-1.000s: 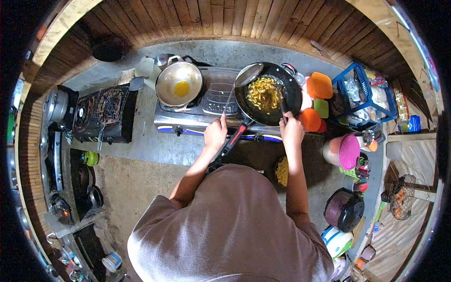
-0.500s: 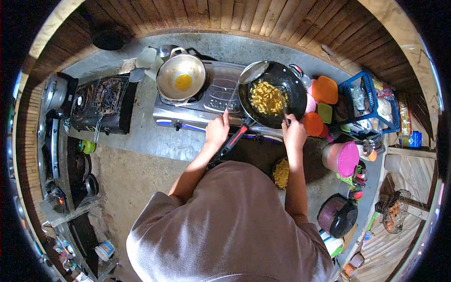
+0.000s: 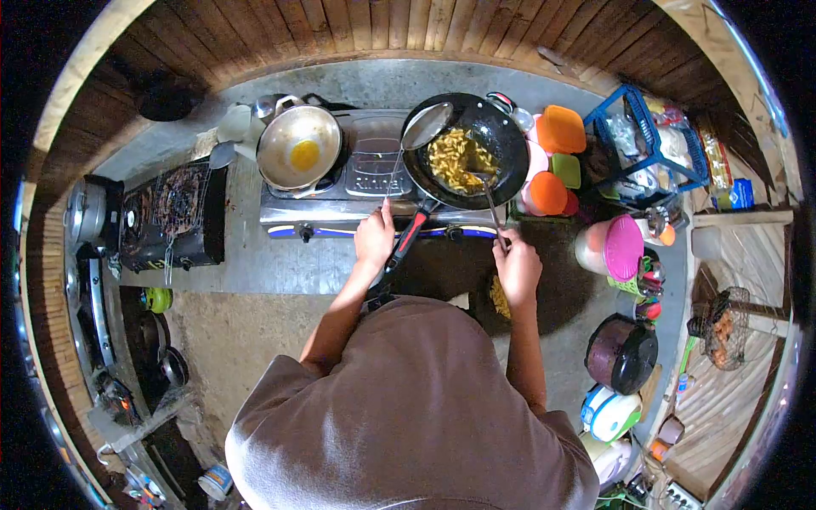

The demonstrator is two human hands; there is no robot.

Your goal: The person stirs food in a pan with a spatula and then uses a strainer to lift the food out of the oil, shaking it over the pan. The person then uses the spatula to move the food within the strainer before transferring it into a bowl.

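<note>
My left hand (image 3: 375, 238) is closed on the handle of a round skimmer (image 3: 427, 127), whose head rests over the left side of the black wok (image 3: 512, 144). In my right hand (image 3: 518, 268) is the handle of a metal spatula (image 3: 491, 204); its tip is among the yellow-brown food pieces (image 3: 459, 160) in the wok. The wok sits on the right burner of the stove (image 3: 369, 206), its black and red handle (image 3: 411, 235) pointing toward me between my hands. On the left burner stands a lighter pan (image 3: 277, 147) with yellow liquid (image 3: 304, 154) at its bottom.
Orange and green containers (image 3: 560, 129) stand right of the wok, beside a blue basket (image 3: 614, 163). Farther right are a pink-lidded tub (image 3: 625, 247) and a dark pot (image 3: 621, 354). A charred grill (image 3: 177, 212) is at the left. More yellow food (image 3: 500, 297) lies below my right hand.
The view has shifted. My right hand has moved back toward me, and the spatula now reaches the food from the near right. The skimmer stays at the wok's left side.
</note>
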